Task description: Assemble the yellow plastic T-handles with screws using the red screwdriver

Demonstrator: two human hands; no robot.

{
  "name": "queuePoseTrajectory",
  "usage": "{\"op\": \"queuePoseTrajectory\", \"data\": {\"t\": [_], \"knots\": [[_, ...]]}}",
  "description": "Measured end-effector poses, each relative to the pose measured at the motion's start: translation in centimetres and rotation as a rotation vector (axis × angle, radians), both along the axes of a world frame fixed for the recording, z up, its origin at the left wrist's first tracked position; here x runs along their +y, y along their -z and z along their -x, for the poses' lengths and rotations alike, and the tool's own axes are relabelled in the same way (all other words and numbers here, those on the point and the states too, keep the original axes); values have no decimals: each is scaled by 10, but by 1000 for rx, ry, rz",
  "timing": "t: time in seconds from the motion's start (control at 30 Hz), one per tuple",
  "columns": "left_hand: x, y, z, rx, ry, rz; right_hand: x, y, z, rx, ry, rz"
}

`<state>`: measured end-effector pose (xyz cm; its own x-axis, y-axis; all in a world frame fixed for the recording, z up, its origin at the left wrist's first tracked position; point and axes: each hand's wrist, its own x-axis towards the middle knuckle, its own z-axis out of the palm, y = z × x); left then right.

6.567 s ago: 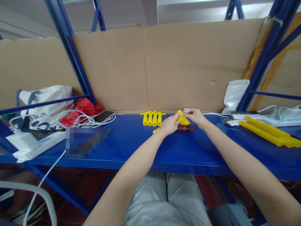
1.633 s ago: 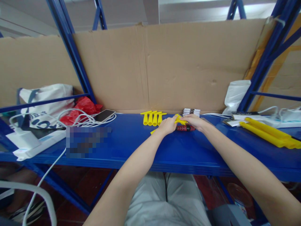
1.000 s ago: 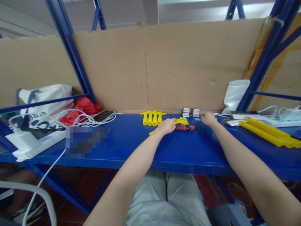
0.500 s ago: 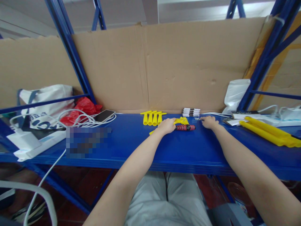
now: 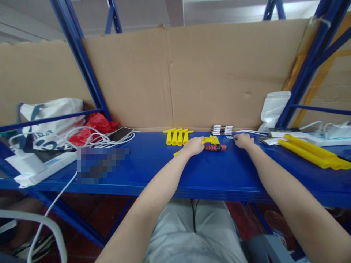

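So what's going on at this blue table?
A person is working bare-handed at the table. The left hand holds a yellow part, with a red-and-black handle lying just in front of it. The right hand is at some tiny silvery bits; whether it grips one is unclear. Four more yellow parts line up to the left.

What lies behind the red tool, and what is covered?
Directly behind the red tool is yellow plastic; farther back, a white stack sits near the cardboard. The left hand covers part of the plastic, so what lies beneath cannot be seen.
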<state>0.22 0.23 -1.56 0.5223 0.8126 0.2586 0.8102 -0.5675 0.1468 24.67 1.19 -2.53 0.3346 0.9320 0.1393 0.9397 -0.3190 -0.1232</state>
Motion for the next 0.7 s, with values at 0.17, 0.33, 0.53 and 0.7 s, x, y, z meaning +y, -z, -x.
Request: {"op": "queuePoseTrajectory", "data": {"t": [0.17,0.33,0.53,0.7], "knots": [[-2,-1,0,3,-7,5,-2,-4,3,3,10,-1],[-3,-2,0,-13,-1,9,0,-3,1,-18,-5,-22],[-2,-1,-1,-22,-20,12,7,2,-5,-48,-57,-29],[-1,-1,-1,-4,-14,18,11,3,-7,-150,-142,-7]]}}
